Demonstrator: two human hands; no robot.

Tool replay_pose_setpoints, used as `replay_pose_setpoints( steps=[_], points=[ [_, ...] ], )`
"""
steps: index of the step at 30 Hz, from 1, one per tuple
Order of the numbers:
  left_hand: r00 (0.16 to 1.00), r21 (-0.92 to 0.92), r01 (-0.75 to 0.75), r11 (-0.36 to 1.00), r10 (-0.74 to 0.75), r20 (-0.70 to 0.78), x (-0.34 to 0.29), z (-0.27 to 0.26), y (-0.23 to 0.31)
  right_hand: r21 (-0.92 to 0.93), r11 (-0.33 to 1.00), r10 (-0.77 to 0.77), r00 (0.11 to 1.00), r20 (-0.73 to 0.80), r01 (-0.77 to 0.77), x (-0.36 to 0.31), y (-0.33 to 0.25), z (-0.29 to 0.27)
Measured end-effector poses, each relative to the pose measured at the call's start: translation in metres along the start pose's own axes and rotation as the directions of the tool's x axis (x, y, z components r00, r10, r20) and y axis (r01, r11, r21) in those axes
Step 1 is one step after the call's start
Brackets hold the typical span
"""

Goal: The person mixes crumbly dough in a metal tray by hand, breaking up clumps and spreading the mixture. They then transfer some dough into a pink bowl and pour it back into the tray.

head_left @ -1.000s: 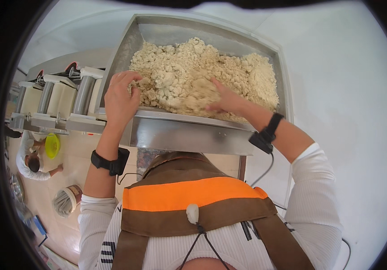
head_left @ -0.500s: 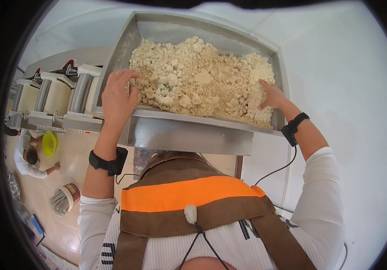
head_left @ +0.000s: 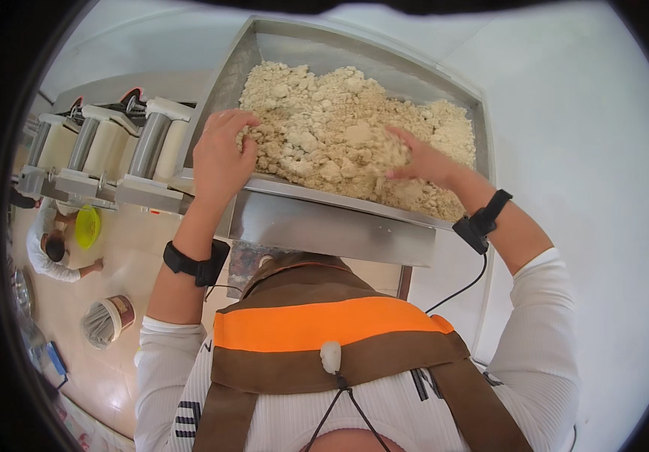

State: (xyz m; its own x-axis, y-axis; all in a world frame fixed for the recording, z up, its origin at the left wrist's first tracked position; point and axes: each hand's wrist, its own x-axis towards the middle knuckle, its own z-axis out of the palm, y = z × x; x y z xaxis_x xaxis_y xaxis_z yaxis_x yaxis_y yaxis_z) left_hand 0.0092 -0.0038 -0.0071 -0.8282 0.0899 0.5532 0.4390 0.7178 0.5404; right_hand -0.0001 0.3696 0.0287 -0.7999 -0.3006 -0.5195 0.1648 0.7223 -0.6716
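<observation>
Pale, crumbly dough in loose lumps fills much of a deep metal trough in front of me. My left hand is at the trough's left end by the near rim, its fingers curled round some of the crumbs and its fingertips partly hidden. Right of the middle, my right hand rests in the dough with thumb and forefinger spread apart, crumbs lying between them. The crumbs beside this hand look blurred. Its other fingers are hard to make out.
Left of the trough stands a machine with several rollers. Beyond, on the floor, a person crouches by a yellow-green basin. A bucket of grey sticks stands nearer. A cable hangs from my right wristband.
My right hand has moved left through the dough, from the trough's right end toward its middle. The left hand stays at the left end. The whole view has shifted slightly.
</observation>
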Motion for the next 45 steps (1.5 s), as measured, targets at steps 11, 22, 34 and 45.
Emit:
replay_pose_setpoints(
  steps=[11,22,34,45],
  points=[
    [1.000,-0.018,0.007,1.000,-0.008,-0.014,-0.001,-0.002,0.003,-0.213,0.970,0.149,0.982,0.120,-0.121,0.043,-0.008,0.034],
    [0.999,-0.019,0.051,0.999,-0.051,0.006,0.001,-0.004,0.001,0.017,0.997,-0.073,0.995,0.073,0.072,0.109,-0.090,0.009],
    [0.992,-0.022,0.112,0.993,-0.111,0.059,0.001,-0.005,0.002,0.070,0.971,0.231,0.973,-0.028,-0.228,0.182,-0.044,-0.025],
    [0.990,-0.054,0.138,0.989,-0.137,0.016,0.000,-0.004,-0.001,-0.232,0.944,0.312,0.857,0.410,-0.232,0.085,-0.102,0.027]
  ],
)
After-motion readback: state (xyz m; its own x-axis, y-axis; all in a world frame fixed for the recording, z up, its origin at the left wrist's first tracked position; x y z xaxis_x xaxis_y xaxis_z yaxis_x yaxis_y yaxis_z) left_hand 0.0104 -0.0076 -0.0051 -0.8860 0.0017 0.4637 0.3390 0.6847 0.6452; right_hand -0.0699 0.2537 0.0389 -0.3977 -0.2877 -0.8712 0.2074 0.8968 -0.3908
